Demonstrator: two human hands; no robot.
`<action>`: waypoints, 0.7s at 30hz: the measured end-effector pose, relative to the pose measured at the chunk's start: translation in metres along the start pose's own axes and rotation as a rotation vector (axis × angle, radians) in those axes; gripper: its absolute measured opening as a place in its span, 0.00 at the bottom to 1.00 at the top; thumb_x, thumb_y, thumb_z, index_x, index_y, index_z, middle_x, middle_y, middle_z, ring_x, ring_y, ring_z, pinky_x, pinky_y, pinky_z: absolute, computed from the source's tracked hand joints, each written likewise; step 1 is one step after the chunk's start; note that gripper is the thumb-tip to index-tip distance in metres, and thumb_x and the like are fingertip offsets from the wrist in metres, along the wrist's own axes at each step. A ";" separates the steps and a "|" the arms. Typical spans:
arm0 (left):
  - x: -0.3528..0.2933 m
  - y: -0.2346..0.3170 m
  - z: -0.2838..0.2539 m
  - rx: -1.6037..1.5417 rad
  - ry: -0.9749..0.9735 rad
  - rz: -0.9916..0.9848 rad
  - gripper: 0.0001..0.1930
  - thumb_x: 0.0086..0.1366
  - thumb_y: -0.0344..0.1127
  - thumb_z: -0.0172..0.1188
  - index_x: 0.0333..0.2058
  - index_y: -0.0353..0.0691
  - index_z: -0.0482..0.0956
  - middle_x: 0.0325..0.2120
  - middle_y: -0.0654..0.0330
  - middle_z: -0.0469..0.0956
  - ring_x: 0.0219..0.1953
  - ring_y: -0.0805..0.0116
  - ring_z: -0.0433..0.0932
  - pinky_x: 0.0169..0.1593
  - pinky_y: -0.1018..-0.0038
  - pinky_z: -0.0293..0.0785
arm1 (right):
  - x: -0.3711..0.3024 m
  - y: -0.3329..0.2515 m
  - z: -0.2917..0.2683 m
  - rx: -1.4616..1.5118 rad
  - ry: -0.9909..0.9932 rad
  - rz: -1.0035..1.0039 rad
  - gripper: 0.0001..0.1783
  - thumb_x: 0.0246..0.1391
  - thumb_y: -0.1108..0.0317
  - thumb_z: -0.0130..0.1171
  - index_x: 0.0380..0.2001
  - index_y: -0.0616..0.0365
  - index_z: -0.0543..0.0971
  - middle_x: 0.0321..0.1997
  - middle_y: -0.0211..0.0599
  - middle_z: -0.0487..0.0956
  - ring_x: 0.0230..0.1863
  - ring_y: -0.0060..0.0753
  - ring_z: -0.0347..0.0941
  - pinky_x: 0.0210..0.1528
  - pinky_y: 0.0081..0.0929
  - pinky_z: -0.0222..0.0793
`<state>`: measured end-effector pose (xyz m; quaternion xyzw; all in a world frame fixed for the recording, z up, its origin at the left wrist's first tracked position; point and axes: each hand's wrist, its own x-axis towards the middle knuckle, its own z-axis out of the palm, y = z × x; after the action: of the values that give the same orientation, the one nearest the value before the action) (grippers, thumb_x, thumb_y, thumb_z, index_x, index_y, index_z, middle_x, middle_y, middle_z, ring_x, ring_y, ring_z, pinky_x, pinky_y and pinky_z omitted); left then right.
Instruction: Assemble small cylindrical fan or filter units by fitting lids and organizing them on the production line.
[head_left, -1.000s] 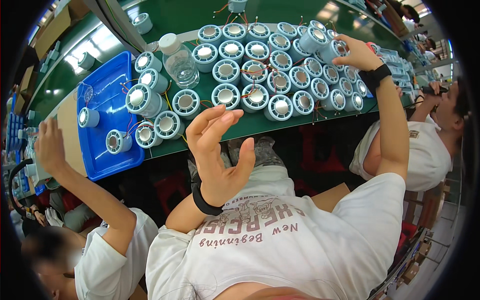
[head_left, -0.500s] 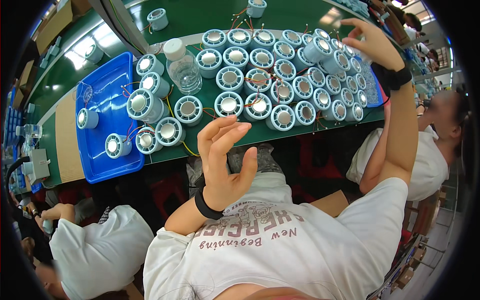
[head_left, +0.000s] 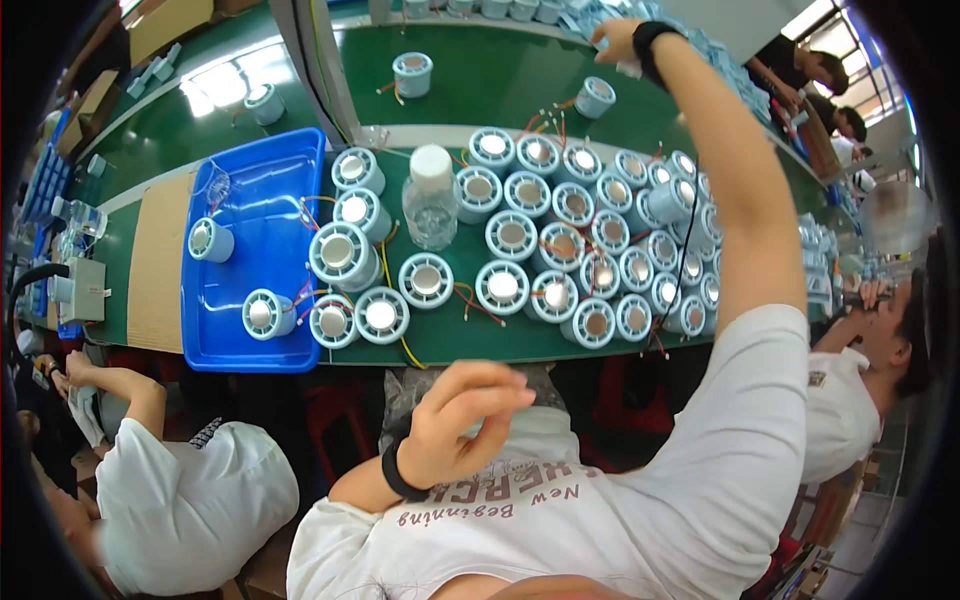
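Observation:
My left hand [head_left: 462, 425] hovers in front of my shirt, near the table's front edge, fingers loosely bent and apart, holding nothing. My right arm stretches far across the table. At its end my right hand [head_left: 618, 46] is beside a heap of pale blue pieces [head_left: 690, 50], with its fingers curled. A small pale thing shows under the palm, too small to name. Between the arms stand many pale blue cylindrical units [head_left: 512, 235] with slotted rims, silver discs and thin coloured wires. One such unit [head_left: 596, 97] stands alone just below my right hand.
A blue tray [head_left: 230, 345] on the left holds a few units; others are stacked along its right edge. A clear bottle with a white lid [head_left: 431, 200] stands beside them. A metal post [head_left: 310, 70] rises behind. People sit on either side of me.
My right hand has moved further away and to the left, out to the heap, its fingers now curled. My left hand has bent its fingers more. The view has shifted too.

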<state>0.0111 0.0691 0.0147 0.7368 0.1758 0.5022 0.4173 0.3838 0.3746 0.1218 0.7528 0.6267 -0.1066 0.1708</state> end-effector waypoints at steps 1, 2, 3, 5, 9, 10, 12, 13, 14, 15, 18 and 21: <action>-0.003 0.002 -0.007 -0.058 -0.012 -0.063 0.13 0.57 0.14 0.51 0.40 0.34 0.75 0.35 0.53 0.74 0.36 0.60 0.79 0.38 0.71 0.77 | 0.026 0.006 0.010 -0.164 0.043 -0.081 0.40 0.46 0.41 0.64 0.57 0.57 0.72 0.46 0.46 0.80 0.48 0.41 0.76 0.49 0.33 0.71; -0.003 0.003 -0.012 -0.134 -0.042 -0.114 0.13 0.56 0.14 0.50 0.38 0.33 0.76 0.32 0.54 0.75 0.34 0.60 0.79 0.37 0.71 0.77 | 0.047 0.027 0.028 -0.326 0.086 -0.131 0.44 0.43 0.36 0.63 0.56 0.58 0.73 0.48 0.47 0.80 0.48 0.43 0.76 0.50 0.34 0.71; -0.007 0.001 -0.017 -0.120 -0.026 -0.105 0.13 0.56 0.14 0.50 0.38 0.33 0.76 0.32 0.54 0.75 0.34 0.60 0.79 0.37 0.71 0.77 | 0.058 0.023 0.038 -0.337 -0.035 -0.056 0.46 0.41 0.33 0.63 0.55 0.59 0.74 0.49 0.46 0.79 0.48 0.43 0.76 0.51 0.34 0.71; -0.015 -0.001 -0.027 -0.153 0.039 -0.143 0.16 0.54 0.13 0.51 0.39 0.35 0.77 0.33 0.54 0.77 0.34 0.62 0.78 0.36 0.74 0.75 | 0.061 0.013 0.049 -0.328 -0.156 0.019 0.47 0.38 0.32 0.64 0.52 0.61 0.76 0.50 0.46 0.79 0.50 0.43 0.76 0.51 0.33 0.71; -0.015 -0.003 -0.030 -0.159 0.079 -0.182 0.16 0.54 0.12 0.51 0.39 0.35 0.77 0.33 0.55 0.78 0.33 0.64 0.78 0.34 0.76 0.73 | 0.071 0.061 0.075 -0.192 -0.173 0.094 0.45 0.35 0.38 0.69 0.51 0.62 0.76 0.50 0.47 0.79 0.48 0.42 0.76 0.50 0.33 0.71; -0.017 -0.003 -0.030 -0.146 0.096 -0.201 0.15 0.54 0.12 0.51 0.38 0.35 0.76 0.32 0.55 0.78 0.32 0.64 0.78 0.34 0.76 0.73 | 0.063 0.053 0.078 -0.139 -0.185 0.114 0.45 0.35 0.39 0.70 0.51 0.62 0.76 0.49 0.47 0.79 0.48 0.42 0.76 0.50 0.34 0.71; -0.018 -0.006 -0.026 -0.172 0.082 -0.217 0.16 0.55 0.12 0.52 0.40 0.35 0.76 0.34 0.54 0.78 0.33 0.65 0.78 0.34 0.76 0.73 | 0.041 0.058 0.062 -0.052 -0.006 -0.075 0.41 0.36 0.45 0.73 0.50 0.61 0.76 0.46 0.46 0.79 0.44 0.40 0.77 0.48 0.32 0.71; -0.016 -0.005 -0.022 -0.197 0.070 -0.229 0.16 0.55 0.13 0.52 0.42 0.35 0.75 0.36 0.54 0.77 0.33 0.65 0.79 0.35 0.76 0.73 | 0.018 0.059 0.054 0.122 0.057 -0.177 0.39 0.38 0.46 0.72 0.50 0.60 0.75 0.45 0.44 0.80 0.44 0.38 0.76 0.47 0.30 0.71; -0.014 -0.003 -0.018 -0.222 0.056 -0.242 0.17 0.55 0.14 0.53 0.43 0.35 0.75 0.37 0.53 0.77 0.33 0.65 0.79 0.35 0.76 0.74 | -0.008 0.058 0.048 0.299 0.123 -0.277 0.37 0.41 0.47 0.71 0.51 0.59 0.74 0.43 0.42 0.80 0.43 0.36 0.76 0.47 0.29 0.71; -0.014 0.000 -0.014 -0.219 0.059 -0.253 0.17 0.55 0.14 0.53 0.43 0.35 0.75 0.37 0.53 0.77 0.33 0.65 0.79 0.35 0.76 0.74 | -0.045 0.037 0.034 0.304 0.178 -0.373 0.35 0.44 0.48 0.70 0.51 0.58 0.73 0.42 0.40 0.79 0.43 0.33 0.76 0.46 0.27 0.70; -0.009 0.005 0.001 -0.130 0.055 -0.209 0.28 0.59 0.17 0.56 0.58 0.35 0.64 0.56 0.47 0.63 0.46 0.59 0.77 0.49 0.67 0.74 | -0.150 -0.014 0.024 0.380 0.216 -0.495 0.29 0.52 0.50 0.64 0.51 0.56 0.72 0.41 0.33 0.79 0.42 0.23 0.74 0.44 0.22 0.69; 0.010 0.007 0.019 0.076 0.153 -0.062 0.38 0.54 0.21 0.66 0.62 0.37 0.60 0.62 0.47 0.57 0.52 0.58 0.74 0.53 0.65 0.73 | -0.242 -0.051 0.047 0.645 0.098 -0.668 0.25 0.57 0.51 0.59 0.49 0.59 0.73 0.40 0.29 0.78 0.41 0.19 0.72 0.43 0.18 0.68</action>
<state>0.0308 0.0634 0.0237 0.7060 0.2489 0.5366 0.3896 0.2901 0.1450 0.1632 0.5286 0.7770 -0.3094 -0.1454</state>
